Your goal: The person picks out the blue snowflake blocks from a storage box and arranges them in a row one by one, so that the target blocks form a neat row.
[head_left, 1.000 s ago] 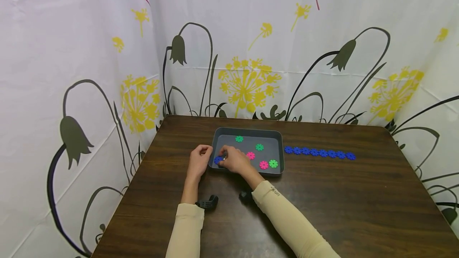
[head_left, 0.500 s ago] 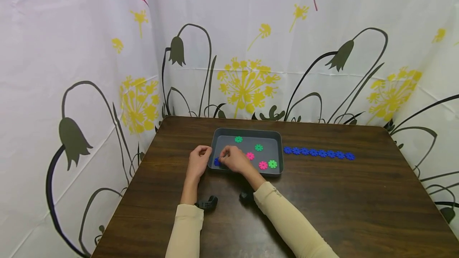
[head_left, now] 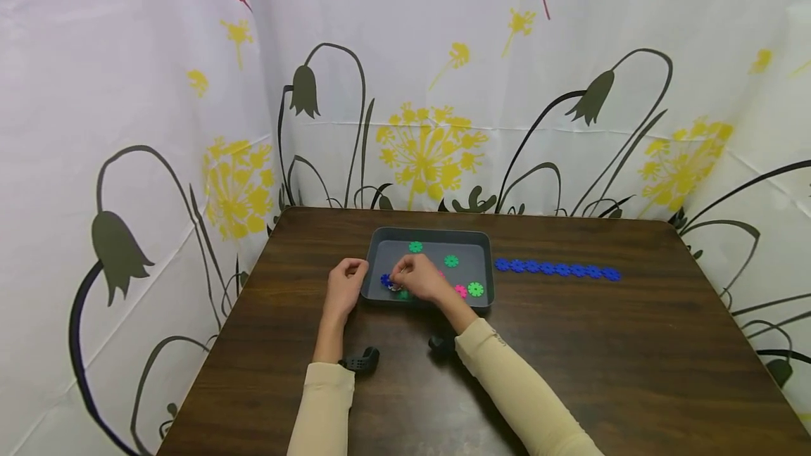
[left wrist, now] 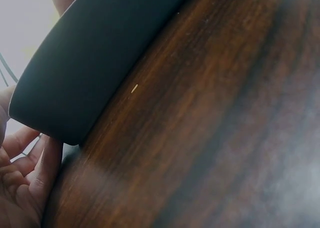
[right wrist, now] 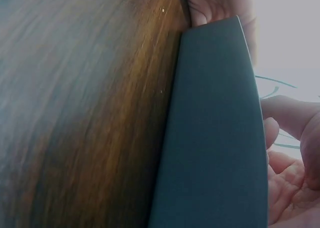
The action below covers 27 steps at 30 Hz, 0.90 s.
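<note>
My left hand (head_left: 345, 287) holds the left edge of a dark grey tray (head_left: 437, 236); in the left wrist view its thumb lies at the rim and its fingers curl by the tray's corner (left wrist: 75, 73). Inside the tray's left part is my right hand (head_left: 421, 279), fingers bent and fingertips close together beside a blue notched disc (head_left: 386, 280). A small pale thing shows under those fingertips; I cannot tell whether they pinch it. Just below lies a green disc (head_left: 404, 295), partly covered. In the right wrist view the tray wall (right wrist: 215, 128) hides the right fingertips.
Also in the tray are green discs (head_left: 451, 260), a pink disc (head_left: 460, 291) and a light green disc (head_left: 476, 289). Several blue discs (head_left: 562, 269) form a row on the brown table (head_left: 570, 357), right of the tray. A patterned curtain (head_left: 431, 34) hangs behind.
My right hand has risen slightly within the tray, uncovering a green disc and covering most of a pink one. The left hand keeps its place at the tray edge; the view has shifted slightly.
</note>
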Tool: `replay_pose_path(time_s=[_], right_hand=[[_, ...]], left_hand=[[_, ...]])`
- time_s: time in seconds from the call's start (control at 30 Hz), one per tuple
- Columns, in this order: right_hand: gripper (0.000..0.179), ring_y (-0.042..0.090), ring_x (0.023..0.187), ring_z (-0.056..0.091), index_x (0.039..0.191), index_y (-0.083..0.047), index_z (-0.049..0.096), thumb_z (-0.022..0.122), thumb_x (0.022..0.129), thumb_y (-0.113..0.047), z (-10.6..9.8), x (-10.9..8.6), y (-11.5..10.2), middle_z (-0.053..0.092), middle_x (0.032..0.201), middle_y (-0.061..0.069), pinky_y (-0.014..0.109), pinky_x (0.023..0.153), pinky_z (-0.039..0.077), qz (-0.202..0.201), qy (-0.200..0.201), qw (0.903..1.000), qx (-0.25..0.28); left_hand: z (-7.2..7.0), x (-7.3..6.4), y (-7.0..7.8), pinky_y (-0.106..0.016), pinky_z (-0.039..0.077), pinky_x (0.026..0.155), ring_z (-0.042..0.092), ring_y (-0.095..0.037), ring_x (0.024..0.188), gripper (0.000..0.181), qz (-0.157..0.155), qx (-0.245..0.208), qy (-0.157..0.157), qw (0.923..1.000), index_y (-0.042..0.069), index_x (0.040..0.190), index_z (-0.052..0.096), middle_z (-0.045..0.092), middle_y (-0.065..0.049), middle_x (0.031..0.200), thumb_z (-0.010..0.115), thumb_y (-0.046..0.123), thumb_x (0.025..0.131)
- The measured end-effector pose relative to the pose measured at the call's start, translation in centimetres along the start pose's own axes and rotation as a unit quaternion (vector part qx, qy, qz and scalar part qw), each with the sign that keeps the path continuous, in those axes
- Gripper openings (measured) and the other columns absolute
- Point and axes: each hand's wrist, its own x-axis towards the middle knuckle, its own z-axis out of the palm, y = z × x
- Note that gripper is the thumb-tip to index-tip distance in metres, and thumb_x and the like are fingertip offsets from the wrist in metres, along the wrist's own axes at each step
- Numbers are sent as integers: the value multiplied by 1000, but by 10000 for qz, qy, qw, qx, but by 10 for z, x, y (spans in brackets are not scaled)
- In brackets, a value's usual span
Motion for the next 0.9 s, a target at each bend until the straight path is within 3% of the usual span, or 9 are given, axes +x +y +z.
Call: replay_pose_path(time_s=[0.17,0.5,0.7,0.9], right_hand=[[15,13,59,55,100,-2,74,69,105,-16,-7,-5,2,78,90,11,27,58,49,-37,29,10000,40],[12,16,83,60,99,-4,74,72,103,-15,-20,-17,2,72,94,7,28,71,47,-324,356,9987,-167],[10,17,83,61,98,-4,74,71,103,-12,-30,-23,0,72,93,9,30,70,46,-417,527,9977,-90],[8,16,81,60,97,-7,75,73,102,-13,-45,-31,3,72,91,6,30,70,47,-243,642,9973,-256]], left_hand=[[-2,1,-1,-34,47,90,61,-26,110,33,17,11,-47,10000,4,126,72,70,-17,122,65,31,108],[-3,-1,-2,-31,46,87,61,-23,107,34,66,-4,-52,10000,3,126,72,70,-16,120,64,31,108],[-2,0,-2,-31,46,88,60,-23,106,32,98,11,16,9999,3,125,73,70,-15,119,65,29,108],[-1,-2,0,-32,46,89,61,-25,108,33,62,98,-17,9999,3,126,72,69,-17,120,64,29,108]])
